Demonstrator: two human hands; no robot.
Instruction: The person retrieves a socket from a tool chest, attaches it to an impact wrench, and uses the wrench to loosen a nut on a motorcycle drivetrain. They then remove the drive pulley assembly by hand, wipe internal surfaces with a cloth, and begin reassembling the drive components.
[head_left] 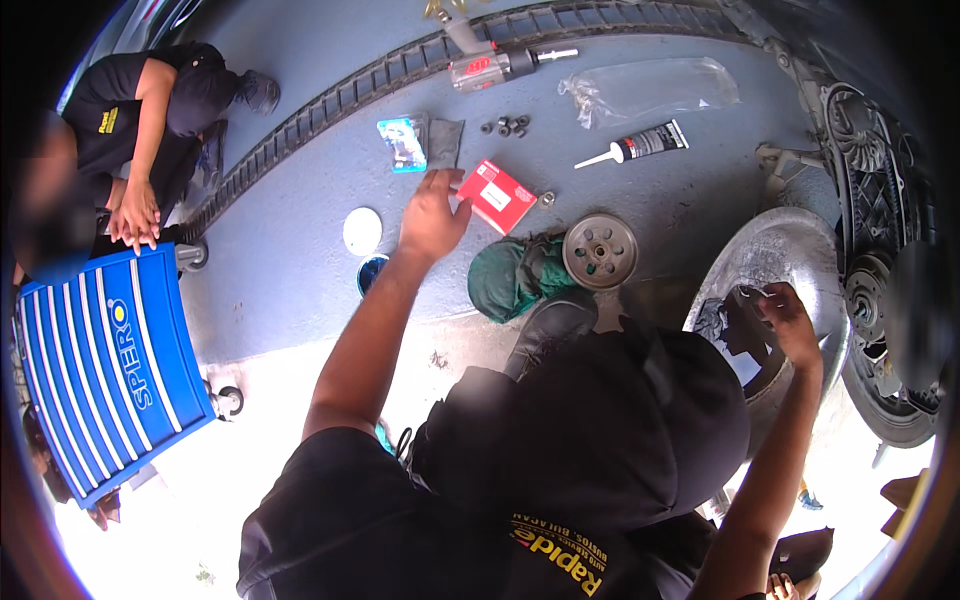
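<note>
My left hand reaches forward over the floor, fingers stretched out and apart. Its fingertips are at the lower edge of a dark grey flat piece and beside a red box with a white label; whether they touch is unclear. Over a round metal basin on the right, my right hand has its fingers closed in a pinch. Something small and shiny shows at those fingertips, too small to name. Dark pieces or reflections lie in the basin below that hand.
Ahead lie an impact wrench, several dark rollers, a sealant tube, a plastic bag and a blue packet. A round metal drum rests by a green cloth. An opened scooter engine borders the right. A person crouches by a blue tool cabinet.
</note>
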